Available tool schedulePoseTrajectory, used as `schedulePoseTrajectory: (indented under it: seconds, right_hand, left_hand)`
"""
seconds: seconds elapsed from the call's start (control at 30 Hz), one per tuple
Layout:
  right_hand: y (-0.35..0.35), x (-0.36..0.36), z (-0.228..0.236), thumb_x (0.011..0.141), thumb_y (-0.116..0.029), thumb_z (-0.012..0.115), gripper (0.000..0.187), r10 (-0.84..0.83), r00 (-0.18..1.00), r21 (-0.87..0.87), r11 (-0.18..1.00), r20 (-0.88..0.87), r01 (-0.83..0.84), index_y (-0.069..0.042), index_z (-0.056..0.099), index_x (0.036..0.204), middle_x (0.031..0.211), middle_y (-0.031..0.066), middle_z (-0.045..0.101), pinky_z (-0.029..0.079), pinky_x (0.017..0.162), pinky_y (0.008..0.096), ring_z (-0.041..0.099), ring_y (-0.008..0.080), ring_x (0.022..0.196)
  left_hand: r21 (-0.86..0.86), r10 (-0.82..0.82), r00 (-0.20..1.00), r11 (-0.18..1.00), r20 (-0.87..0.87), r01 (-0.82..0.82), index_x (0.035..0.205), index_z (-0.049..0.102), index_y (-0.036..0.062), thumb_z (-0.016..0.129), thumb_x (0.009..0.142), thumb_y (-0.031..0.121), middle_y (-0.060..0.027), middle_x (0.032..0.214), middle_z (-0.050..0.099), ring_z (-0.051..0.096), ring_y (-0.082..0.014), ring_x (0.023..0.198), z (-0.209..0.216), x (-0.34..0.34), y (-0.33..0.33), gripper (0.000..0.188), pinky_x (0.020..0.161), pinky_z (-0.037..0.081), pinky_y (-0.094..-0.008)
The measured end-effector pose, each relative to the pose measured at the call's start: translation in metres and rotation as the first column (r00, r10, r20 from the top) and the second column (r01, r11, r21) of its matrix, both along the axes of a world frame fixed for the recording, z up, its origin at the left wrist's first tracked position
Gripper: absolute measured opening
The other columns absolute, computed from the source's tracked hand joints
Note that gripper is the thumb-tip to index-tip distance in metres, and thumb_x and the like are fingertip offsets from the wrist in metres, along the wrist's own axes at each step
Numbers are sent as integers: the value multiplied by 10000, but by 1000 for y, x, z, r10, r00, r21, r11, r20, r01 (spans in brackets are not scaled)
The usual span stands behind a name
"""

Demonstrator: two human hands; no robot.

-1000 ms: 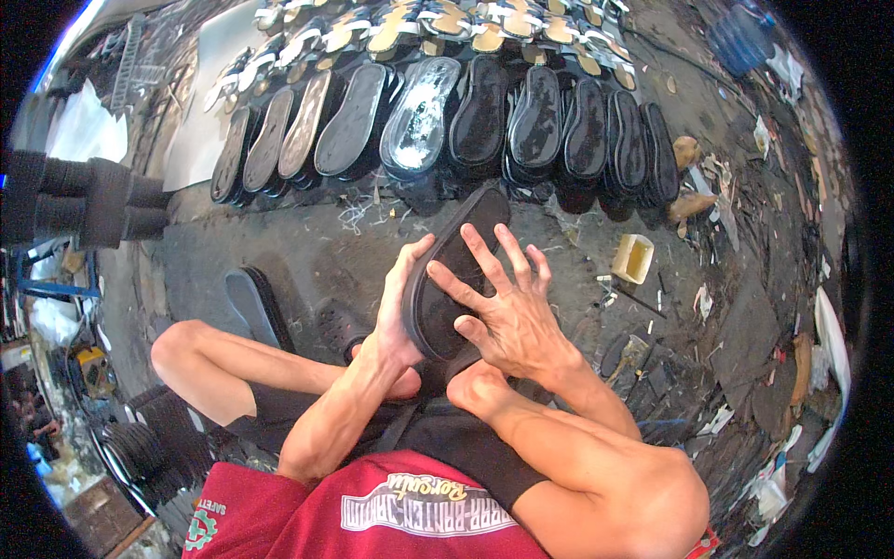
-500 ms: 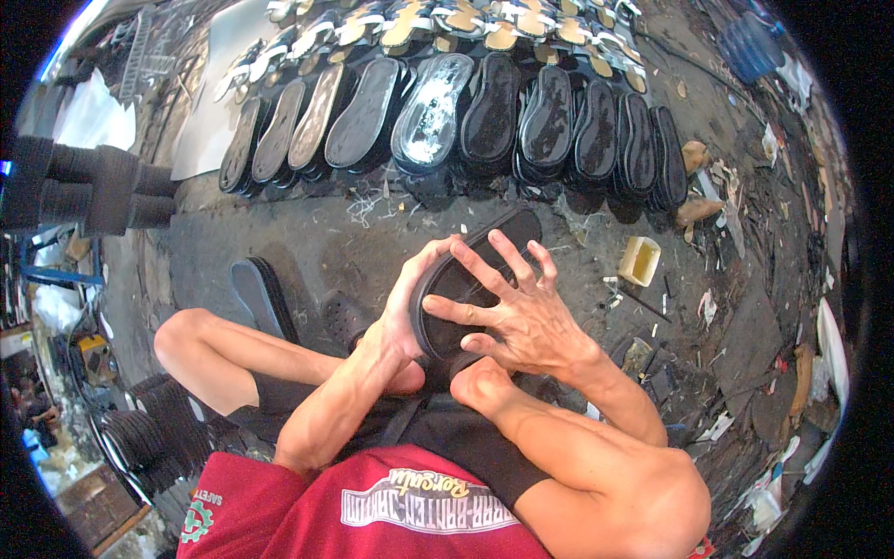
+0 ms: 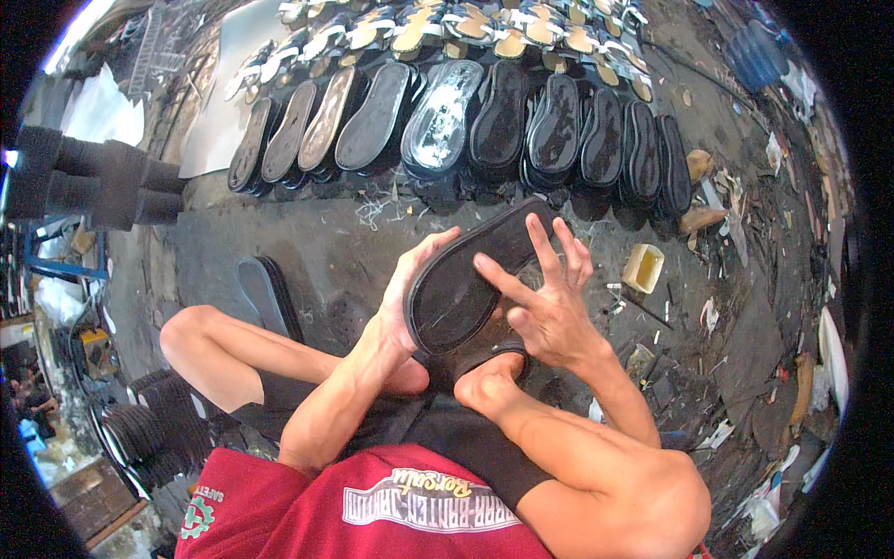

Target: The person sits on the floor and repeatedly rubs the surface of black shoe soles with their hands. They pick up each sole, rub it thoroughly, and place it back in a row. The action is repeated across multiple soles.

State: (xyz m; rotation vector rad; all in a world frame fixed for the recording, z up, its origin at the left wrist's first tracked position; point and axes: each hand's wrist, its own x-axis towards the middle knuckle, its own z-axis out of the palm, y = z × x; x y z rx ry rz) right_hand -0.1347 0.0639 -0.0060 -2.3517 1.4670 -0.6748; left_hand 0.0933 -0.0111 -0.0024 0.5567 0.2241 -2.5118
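A black shoe sole with a raised rim is tilted above my crossed legs. My left hand grips it along its left edge, fingers mostly behind it. My right hand lies over the right side, its fingers spread. The index fingertip touches the sole's upper face, and the other fingers reach toward the far end. Below the right hand, a dark sandal shows at my foot. A small stack of soles lies on the ground to the left.
A row of stacked black soles stretches across the far side, with strapped sandals behind it. Right of my hands are a yellowish open container and scattered scraps. More dark stacks stand at the left.
My right hand has slid right and off the sole's middle, baring more of its face. The left hand keeps its grip, and the sole has turned slightly.
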Motion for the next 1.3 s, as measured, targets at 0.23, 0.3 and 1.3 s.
schedulePoseTrajectory:
  seconds: [0.23, 0.3, 1.3]
  right_hand:
    - [-10, 21, 8, 1121, -622, 356, 519, -136, 964, -6, 990, -228, 139, -471, 535, 1584, 1801, 104, 229, 95, 1267, 621, 172, 391, 1623]
    - [-15, 29, 13, 1102, -629, 400, 541, -149, 985, 53, 987, -83, 154, -444, 537, 1591, 1796, 144, 223, 135, 1253, 646, 181, 444, 1608]
    - [31, 18, -5, 1151, -472, 447, 572, -607, 757, 396, 775, 244, 493, -87, 555, 1561, 1715, 226, 360, 209, 1294, 513, 318, 392, 1587]
  left_hand:
    - [-17, 41, 999, 999, 4, -41, 1291, 717, 64, 607, 1056, 461, -130, 1135, 801, 785, -287, 941, -2, 20, -3, 474, 929, 637, -488]
    - [-26, 31, 999, 999, 24, -31, 1288, 724, 79, 614, 1044, 462, -132, 1147, 801, 784, -288, 911, 2, 19, -1, 468, 890, 642, -493]
    - [-868, 934, 35, 315, 355, 384, 1316, 724, 3, 669, 1056, 178, -70, 1100, 764, 682, -128, 971, -68, 120, -279, 319, 891, 546, -292]
